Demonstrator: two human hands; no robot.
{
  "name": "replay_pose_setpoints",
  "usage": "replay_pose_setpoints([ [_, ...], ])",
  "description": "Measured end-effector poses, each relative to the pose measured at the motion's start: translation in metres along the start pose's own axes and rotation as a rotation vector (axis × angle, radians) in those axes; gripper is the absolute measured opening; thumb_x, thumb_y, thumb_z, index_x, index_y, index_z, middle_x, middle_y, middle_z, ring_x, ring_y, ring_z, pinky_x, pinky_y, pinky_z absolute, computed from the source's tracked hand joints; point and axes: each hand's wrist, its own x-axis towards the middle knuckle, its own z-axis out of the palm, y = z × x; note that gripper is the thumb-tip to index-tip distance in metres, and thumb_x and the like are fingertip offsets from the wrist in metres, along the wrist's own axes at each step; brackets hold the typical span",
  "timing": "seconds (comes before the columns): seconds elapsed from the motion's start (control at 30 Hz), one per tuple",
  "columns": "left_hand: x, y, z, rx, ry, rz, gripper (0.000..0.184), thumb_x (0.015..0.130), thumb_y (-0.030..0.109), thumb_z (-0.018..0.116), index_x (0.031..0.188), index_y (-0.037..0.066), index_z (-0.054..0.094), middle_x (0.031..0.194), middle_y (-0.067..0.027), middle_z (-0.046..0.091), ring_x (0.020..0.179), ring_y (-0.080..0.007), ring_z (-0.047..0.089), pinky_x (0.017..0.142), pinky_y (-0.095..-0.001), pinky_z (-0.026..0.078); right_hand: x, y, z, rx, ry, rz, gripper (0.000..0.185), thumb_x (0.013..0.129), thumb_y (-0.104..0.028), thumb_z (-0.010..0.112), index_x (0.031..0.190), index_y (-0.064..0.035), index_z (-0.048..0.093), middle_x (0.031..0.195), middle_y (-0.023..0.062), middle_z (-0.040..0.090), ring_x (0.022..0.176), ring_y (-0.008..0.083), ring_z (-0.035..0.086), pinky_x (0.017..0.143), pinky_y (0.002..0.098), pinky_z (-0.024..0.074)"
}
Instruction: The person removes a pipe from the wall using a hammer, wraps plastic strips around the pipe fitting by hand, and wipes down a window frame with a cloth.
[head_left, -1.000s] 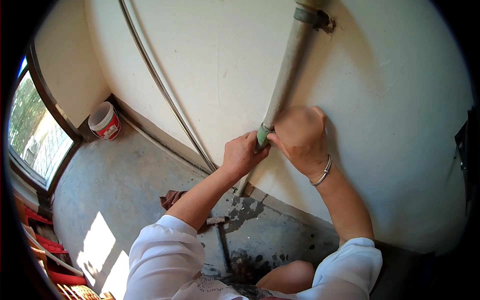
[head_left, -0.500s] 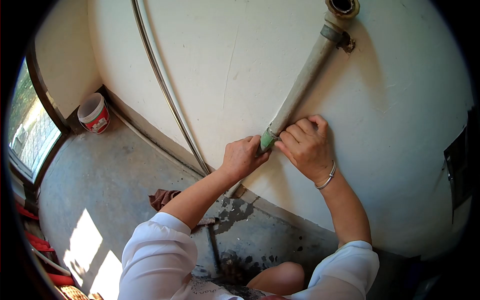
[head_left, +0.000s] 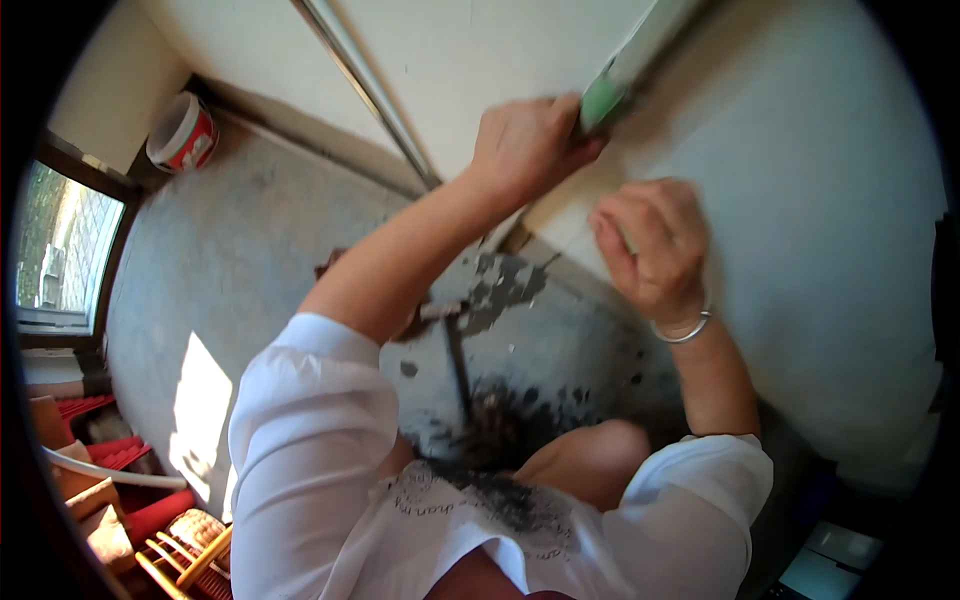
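Observation:
The grey pipe (head_left: 655, 40) slants along the white wall, with a green band (head_left: 601, 99) near its lower end. My left hand (head_left: 530, 150) is wrapped round the pipe just below that green band, and its fingertips are hidden behind it. Below and right of the pipe, apart from it, hovers my right hand (head_left: 655, 245), wearing a bracelet (head_left: 684, 329) at the wrist. Its fingers are curled in and smeared by motion; whatever they pinch, if anything, cannot be made out.
A hammer (head_left: 458, 365) lies on the stained concrete floor (head_left: 250, 240) between my arms. A thin metal pipe (head_left: 372, 95) runs down the wall on the left. A red-and-white bucket (head_left: 190, 145) sits in the corner, and a wooden rack (head_left: 185, 560) stands at lower left.
My view has tipped downward, so the pipe sits higher and its top is out of sight. My right hand has come off the pipe, while my left still grips its lower end.

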Motion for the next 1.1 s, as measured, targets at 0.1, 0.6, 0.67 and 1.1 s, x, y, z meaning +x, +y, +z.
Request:
replay_pose_setpoints([
  [0.1,-0.001,0.001,0.001,0.036,-0.049,-0.02,0.03,0.071,0.035,0.06,0.07,0.007,0.05,0.061,-0.0085,0.057,0.055,-0.0294,0.056,0.049,-0.0389,0.044,-0.103,-0.015,0.085,0.383,-0.551,0.582,0.012,0.074,-0.02,0.057,0.073,-0.0084,0.055,0.069,0.0108,0.055,0.063,0.0296,0.053,0.057,0.0388,0.0422],
  [0.6,-0.004,-0.001,0.009,0.036,-0.064,-0.011,0.031,0.072,0.035,0.061,0.07,0.006,0.05,0.06,-0.0079,0.056,0.056,-0.0287,0.056,0.05,-0.0381,0.044,-0.314,-0.173,0.29,0.342,-1.04,1.111,0.036,0.071,-0.033,0.06,0.092,-0.0051,0.051,0.08,0.0142,0.06,0.075,0.027,0.06,0.06,0.0379,0.0478],
  [0.67,-0.003,-0.001,0.006,0.024,-0.066,-0.01,0.031,0.072,0.035,0.061,0.071,0.006,0.049,0.061,-0.0081,0.056,0.057,-0.0288,0.056,0.05,-0.0383,0.044,-0.315,-0.166,0.288,1.106,-0.734,1.915,0.023,0.073,-0.025,0.06,0.083,-0.0073,0.05,0.062,0.0077,0.055,0.05,0.0153,0.054,0.039,0.0297,0.041],
  [1.1,0.001,-0.008,-0.008,-0.034,-0.189,0.045,0.029,0.073,0.033,0.062,0.08,0.006,0.052,0.064,-0.0064,0.058,0.058,-0.0257,0.057,0.052,-0.035,0.045,-0.164,-0.065,0.094,0.539,0.444,1.143,0.026,0.082,-0.028,0.056,0.074,-0.0054,0.048,0.058,-0.001,0.044,0.052,0.0061,0.04,0.045,0.0223,0.0337],
])
